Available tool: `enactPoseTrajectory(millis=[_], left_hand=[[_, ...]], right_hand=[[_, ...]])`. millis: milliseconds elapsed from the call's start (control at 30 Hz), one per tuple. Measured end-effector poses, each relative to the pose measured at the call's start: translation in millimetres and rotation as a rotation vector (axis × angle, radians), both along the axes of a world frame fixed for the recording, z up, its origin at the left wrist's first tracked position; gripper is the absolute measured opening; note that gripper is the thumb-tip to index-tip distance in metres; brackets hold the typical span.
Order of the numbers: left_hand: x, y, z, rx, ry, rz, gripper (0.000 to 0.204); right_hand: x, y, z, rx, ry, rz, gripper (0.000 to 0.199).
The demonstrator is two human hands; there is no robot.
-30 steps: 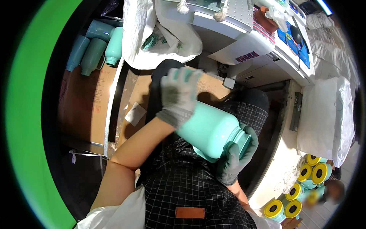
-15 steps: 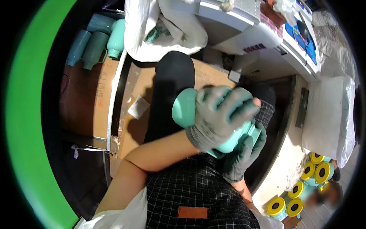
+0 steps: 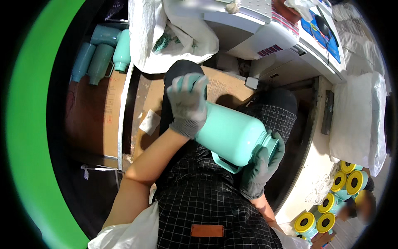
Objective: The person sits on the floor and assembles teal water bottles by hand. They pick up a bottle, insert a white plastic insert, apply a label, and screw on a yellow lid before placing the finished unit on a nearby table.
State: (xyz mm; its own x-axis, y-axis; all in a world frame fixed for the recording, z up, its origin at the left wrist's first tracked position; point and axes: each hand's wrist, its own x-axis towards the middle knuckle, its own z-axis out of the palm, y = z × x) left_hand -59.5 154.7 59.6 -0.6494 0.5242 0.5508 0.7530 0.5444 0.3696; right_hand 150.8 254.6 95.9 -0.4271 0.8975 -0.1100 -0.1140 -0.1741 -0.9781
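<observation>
A large mint-green flask [image 3: 232, 133] with a handle lies on its side across my lap. My left hand [image 3: 187, 103], in a grey glove with mint fingertips, rests on the flask's bottom end, fingers spread upward. My right hand [image 3: 263, 166], also gloved, grips the flask's neck end from below. I wear a black checked apron [image 3: 199, 199].
Several more mint flasks [image 3: 103, 52] lie on a cardboard sheet [image 3: 93, 112] at upper left. A white sack [image 3: 166, 37] and a white machine [image 3: 265, 29] sit ahead. Yellow-capped items [image 3: 331, 199] cluster at lower right near another person's hand. White bags [image 3: 360, 120] stand on the right.
My left hand slid from the middle of the flask back to its bottom end. The flask stays across my lap in my right hand.
</observation>
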Motion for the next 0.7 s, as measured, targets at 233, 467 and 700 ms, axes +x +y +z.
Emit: enactPoseTrajectory(millis=[233,467,700], left_hand=[[0.5,38.7,12.1,-0.119,-0.054,0.047,0.039],[46.4,62.0,38.7,0.124,-0.115,-0.232,0.042],[5.4,26.2,37.9,0.146,-0.013,-0.191,0.034]], right_hand=[[5.0,-1.4,1.3,0.151,-0.095,0.011,0.07],[1.2,5.2,-2.0,0.031,0.02,-0.028,0.067],[9.4,47.0,33.3,0.223,-0.259,0.286,0.077]])
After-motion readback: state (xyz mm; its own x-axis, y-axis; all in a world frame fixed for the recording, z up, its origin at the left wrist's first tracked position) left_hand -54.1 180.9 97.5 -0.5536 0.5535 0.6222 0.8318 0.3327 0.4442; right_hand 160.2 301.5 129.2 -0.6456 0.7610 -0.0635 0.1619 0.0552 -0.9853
